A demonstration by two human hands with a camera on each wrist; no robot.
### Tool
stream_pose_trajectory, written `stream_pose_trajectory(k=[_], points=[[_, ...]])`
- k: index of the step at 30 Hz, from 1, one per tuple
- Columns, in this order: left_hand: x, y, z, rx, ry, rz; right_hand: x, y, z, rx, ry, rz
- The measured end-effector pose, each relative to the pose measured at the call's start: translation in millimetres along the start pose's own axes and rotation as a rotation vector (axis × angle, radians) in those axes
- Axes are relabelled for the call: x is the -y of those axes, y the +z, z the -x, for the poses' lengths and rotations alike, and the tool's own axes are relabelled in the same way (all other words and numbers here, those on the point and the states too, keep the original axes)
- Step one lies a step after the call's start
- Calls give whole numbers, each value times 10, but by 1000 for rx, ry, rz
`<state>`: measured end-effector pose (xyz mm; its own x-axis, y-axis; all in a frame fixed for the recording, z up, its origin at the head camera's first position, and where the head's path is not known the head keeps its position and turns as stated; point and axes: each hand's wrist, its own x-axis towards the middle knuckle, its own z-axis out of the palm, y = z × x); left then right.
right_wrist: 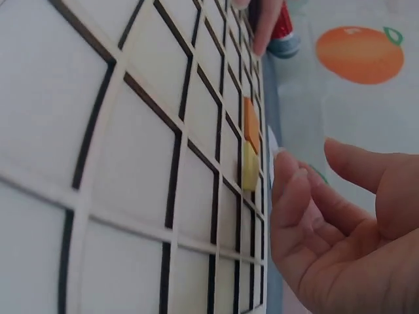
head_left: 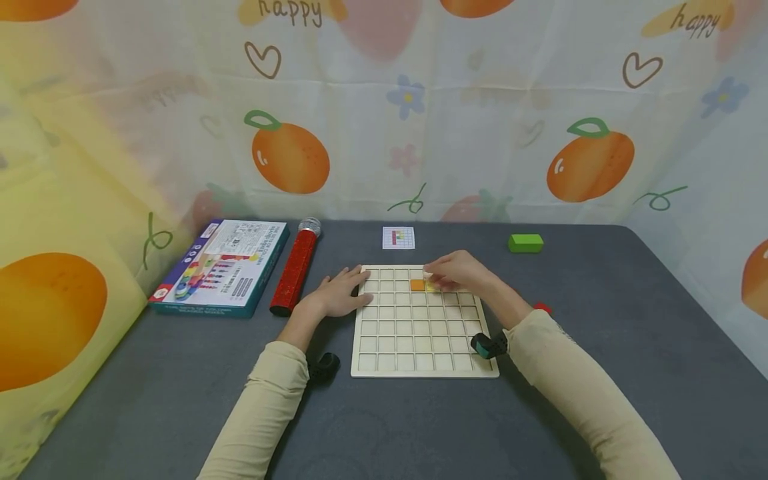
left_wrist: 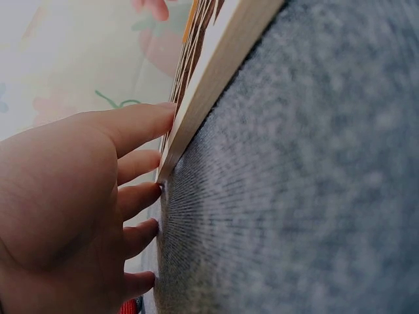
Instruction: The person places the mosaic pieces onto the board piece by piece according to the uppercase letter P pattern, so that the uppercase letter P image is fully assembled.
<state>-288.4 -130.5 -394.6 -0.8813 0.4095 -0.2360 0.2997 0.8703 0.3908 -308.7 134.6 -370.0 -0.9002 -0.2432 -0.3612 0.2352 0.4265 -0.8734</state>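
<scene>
Well, only legible writing is "happy" on the curtain [head_left: 384,100], at 12 o'clock; print on the game box [head_left: 223,267], at 10, too small to read. My left hand [head_left: 336,295] lies flat, fingers spread, tips vs the grid board's [head_left: 420,347] 9 o'clock edge. My right hand [head_left: 459,272] hovers, fingers loosely curled, just over the yellow tile [right_wrist: 249,167] beside the orange tile [head_left: 417,285] in row 2; can't tell if touching. Red tube [head_left: 295,273], pattern card [head_left: 399,238], green block [head_left: 526,243] further off.

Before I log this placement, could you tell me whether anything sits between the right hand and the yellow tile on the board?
Nothing visible does: the right hand hovers just beside the yellow tile, with only open board between.
</scene>
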Motion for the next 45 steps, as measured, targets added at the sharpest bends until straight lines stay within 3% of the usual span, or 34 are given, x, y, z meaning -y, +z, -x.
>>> stream_pose_trajectory(k=[7, 15, 26, 31, 39, 45], points=[[8, 8, -19, 4, -11, 3, -117, -226, 45, 193, -72, -48], [21, 12, -28, 8, -21, -7, -237, -425, 149, 275, -99, -81], [37, 33, -30, 12, -12, -7, -493, -710, 221, 220, -156, -144], [38, 32, -22, 6, -8, -6, -579, -814, 248, 182, -200, -120], [38, 23, -17, 4, -11, -4, -711, -942, 259, 155, -242, 84], [28, 30, -23, -3, -10, -1, -764, -996, 297, 167, -287, 159]])
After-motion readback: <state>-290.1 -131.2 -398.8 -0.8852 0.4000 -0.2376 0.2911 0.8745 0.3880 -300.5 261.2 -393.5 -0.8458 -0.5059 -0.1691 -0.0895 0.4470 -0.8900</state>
